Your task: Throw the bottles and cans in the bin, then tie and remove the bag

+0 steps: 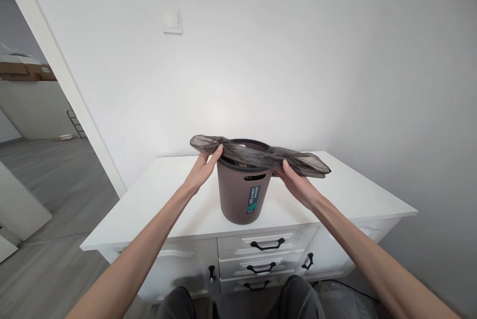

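Observation:
A dark, see-through plastic bag (249, 155) is stretched sideways across the top of a brown round bin (236, 192). The bin stands upright, with a black rim, an oval handle hole and a blue-green label on its front. At the bin's left side, my left hand (203, 167) pinches the bag between thumb and fingers. Beyond the right side of the rim, my right hand (296, 180) is closed on the bag too, thumb on top. The bag's ends stick out past both hands. Its folds hide part of the bin's opening.
The bin rests on a white cabinet (149, 199) with black-handled drawers and doors. A wall with a light switch (172, 22) rises behind. On the left is a doorway with cardboard boxes (24, 70) beyond. A clear plastic bag (345, 301) lies low at the right.

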`<state>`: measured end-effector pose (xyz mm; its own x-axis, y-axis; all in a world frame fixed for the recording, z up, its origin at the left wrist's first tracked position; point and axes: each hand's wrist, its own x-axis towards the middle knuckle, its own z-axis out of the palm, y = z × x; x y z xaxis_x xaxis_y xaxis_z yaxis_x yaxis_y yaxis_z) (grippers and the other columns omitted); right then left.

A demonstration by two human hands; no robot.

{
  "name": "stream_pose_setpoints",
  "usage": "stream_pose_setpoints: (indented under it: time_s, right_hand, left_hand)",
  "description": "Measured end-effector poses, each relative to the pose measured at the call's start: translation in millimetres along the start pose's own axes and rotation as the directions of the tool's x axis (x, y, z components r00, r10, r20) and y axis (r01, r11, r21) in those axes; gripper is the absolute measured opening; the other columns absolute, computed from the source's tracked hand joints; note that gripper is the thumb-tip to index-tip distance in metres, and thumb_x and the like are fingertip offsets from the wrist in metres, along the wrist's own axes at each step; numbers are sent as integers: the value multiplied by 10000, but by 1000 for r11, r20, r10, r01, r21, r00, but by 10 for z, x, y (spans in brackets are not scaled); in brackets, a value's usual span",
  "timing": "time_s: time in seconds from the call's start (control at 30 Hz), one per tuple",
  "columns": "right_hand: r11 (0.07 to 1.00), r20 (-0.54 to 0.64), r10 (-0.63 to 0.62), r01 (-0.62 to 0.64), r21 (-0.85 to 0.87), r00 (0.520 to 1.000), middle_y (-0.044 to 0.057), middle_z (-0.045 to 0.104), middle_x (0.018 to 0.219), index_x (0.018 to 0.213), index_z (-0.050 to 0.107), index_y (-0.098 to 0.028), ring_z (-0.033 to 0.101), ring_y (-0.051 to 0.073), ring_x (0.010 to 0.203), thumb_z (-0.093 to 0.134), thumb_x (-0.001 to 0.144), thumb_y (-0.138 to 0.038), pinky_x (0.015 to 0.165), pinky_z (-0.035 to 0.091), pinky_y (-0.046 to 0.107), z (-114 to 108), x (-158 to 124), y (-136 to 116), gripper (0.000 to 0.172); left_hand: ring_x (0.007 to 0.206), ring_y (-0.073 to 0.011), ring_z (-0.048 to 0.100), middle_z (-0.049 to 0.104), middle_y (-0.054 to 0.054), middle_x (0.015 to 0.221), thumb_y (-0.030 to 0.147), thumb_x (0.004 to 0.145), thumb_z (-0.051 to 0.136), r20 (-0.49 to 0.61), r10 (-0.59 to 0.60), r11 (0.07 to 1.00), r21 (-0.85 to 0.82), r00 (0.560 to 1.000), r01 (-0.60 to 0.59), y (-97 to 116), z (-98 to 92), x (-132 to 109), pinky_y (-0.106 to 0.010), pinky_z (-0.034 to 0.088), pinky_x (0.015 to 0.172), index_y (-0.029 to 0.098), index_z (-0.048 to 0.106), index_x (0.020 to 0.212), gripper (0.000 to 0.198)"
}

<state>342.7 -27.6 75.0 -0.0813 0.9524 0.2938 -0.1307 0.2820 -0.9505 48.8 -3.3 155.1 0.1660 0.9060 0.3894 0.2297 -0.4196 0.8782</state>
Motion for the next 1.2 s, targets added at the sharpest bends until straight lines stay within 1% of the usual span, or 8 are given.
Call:
stream_pose_setpoints:
  time_s: [0.27, 0.4, 0.6, 0.77, 0.83, 0.93, 1.03, 1.2]
  right_hand:
    - [981, -270, -127, 160, 105, 954, 34, 769, 1246, 1109, 769, -253, 606, 253, 1365, 675, 931, -614, 1180, 491, 374, 284, 339, -456, 414]
    - [943, -241, -179, 237, 236, 954, 63, 793, 1170, 1053, 763, -206, 659, 247, 1289, 683, 954, -485, 1198, 477, 371, 378, 396, -622, 307]
    - [886, -155, -199, 245, 394, 968, 65, 792, 1079, 1021, 710, -203, 708, 233, 1175, 637, 983, -371, 1147, 529, 414, 425, 426, -729, 187]
    - [843, -94, -156, 182, 506, 983, -43, 598, 697, 919, 638, -212, 666, 117, 707, 602, 977, -222, 921, 625, 311, 449, 509, -793, 69]
    - [852, -94, -133, 162, 498, 987, -95, 393, 585, 886, 604, -207, 461, 71, 498, 580, 949, -144, 711, 611, 239, 496, 574, -824, 92]
    - [902, -149, -45, 104, 419, 988, -112, 243, 588, 844, 551, -202, 225, 64, 448, 545, 900, -117, 405, 352, 152, 612, 672, -886, 102]
    - [939, -160, 65, -5, 345, 985, -103, 217, 607, 825, 509, -212, 162, 78, 468, 511, 874, -225, 359, 163, 183, 744, 714, -991, 51]
    - [984, 28, 58, -62, 165, 998, -81, 280, 626, 758, 389, -249, 234, 93, 505, 571, 773, -286, 413, 246, 221, 865, 606, -1189, 187]
  left_hand:
    - [1334, -326, 602, 745, -118, 1306, 545, 999, 539, -202, 29, 984, -166, 979, -64, 80, 152, 86, -407, 415, 1169, 142, 753, 1187, 494]
    - [1303, -299, 626, 768, -131, 1245, 510, 995, 579, -232, 31, 921, -372, 972, -118, 189, 215, 122, -392, 423, 1162, 130, 762, 1119, 440]
    - [1090, -231, 726, 788, -116, 1035, 321, 1076, 471, -107, -54, 659, -750, 993, -45, 413, 245, 187, -384, 511, 1078, 138, 693, 926, 324]
    - [548, -94, 543, 437, 69, 569, 206, 1082, 443, -65, -174, 511, -859, 983, 33, 585, 291, 154, -284, 570, 805, 193, 536, 805, 292]
    - [464, -68, 364, 314, 98, 564, 181, 1063, 474, -50, -183, 512, -858, 982, 52, 644, 331, 125, -231, 520, 662, 188, 533, 807, 264]
    - [472, -63, 280, 281, 89, 610, 159, 1001, 497, -25, -170, 525, -849, 985, 69, 695, 387, 101, -199, 380, 511, 167, 558, 814, 197]
    - [504, -74, 282, 291, 70, 651, 144, 888, 515, 21, -109, 544, -836, 994, 77, 696, 400, 112, -207, 327, 497, 152, 587, 842, 86]
    - [565, -92, 300, 306, 58, 686, 164, 860, 598, 44, 25, 805, -594, 999, 6, 661, 296, 171, -225, 324, 547, 162, 650, 933, 89]
